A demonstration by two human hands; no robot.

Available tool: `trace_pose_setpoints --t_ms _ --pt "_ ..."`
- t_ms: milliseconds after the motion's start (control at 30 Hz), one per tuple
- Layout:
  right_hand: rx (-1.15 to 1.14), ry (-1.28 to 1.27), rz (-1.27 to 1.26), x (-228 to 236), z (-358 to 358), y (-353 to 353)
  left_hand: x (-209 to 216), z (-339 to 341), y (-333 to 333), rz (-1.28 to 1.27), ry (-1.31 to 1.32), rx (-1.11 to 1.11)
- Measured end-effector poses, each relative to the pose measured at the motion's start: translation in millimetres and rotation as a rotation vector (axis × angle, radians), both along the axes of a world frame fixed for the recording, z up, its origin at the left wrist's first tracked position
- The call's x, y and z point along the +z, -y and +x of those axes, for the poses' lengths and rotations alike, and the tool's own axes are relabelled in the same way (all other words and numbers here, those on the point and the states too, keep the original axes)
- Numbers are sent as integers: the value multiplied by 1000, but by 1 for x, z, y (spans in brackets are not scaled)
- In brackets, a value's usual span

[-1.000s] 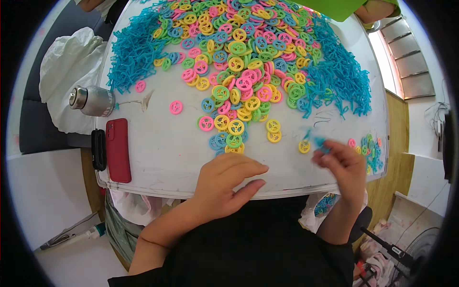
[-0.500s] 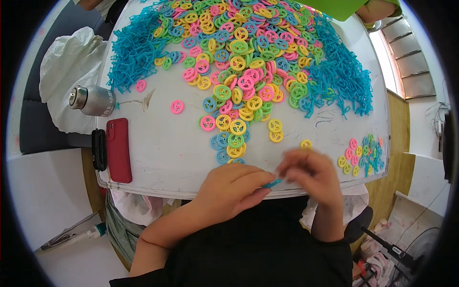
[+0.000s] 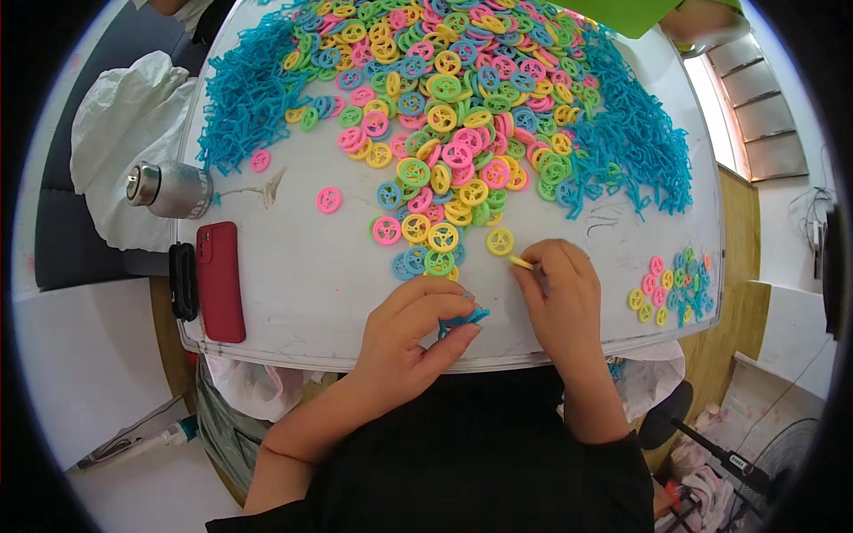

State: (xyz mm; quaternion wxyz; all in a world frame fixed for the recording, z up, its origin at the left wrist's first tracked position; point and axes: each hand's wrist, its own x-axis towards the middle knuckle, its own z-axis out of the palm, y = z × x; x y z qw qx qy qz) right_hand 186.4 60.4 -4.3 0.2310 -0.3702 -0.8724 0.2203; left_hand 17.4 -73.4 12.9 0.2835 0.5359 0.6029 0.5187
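Near the table's front edge, my left hand [image 3: 395,333] is closed, pinching a small blue plastic piece [image 3: 476,316] between thumb and fingers. To its right, my right hand [image 3: 567,298] grips a yellow toy wheel [image 3: 522,262], tilted edge-on, between thumb and forefinger. Another yellow wheel [image 3: 500,242] lies flat on the table just beyond it. Beyond my hands spreads a large heap of pink, yellow, green and blue spoked wheels [image 3: 458,155]. My left fingers hide part of the blue piece.
Thin blue plastic pieces are heaped at left [image 3: 249,98] and right [image 3: 635,147]. A small cluster of wheels and pieces [image 3: 671,289] lies near the right edge. A red phone [image 3: 219,282], a black case [image 3: 183,281] and a silver flask [image 3: 173,188] stand left. Someone's green sleeve [image 3: 613,13] is opposite.
My right hand has moved forward from beside the left hand and taken hold of a yellow wheel. The left hand has shifted slightly left with the blue piece.
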Motion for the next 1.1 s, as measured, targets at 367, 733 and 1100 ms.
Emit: trace_pose_setpoints --t_ms 367,733,1100 --pt "170 -670 -1036 21 24 24 -2 13 -3 -12 5 -45" --pt "-101 -823 -1404 13 10 39 -7 23 -4 133 -328 120" --pt "63 -563 -861 25 16 40 -5 16 -2 62 -231 49"
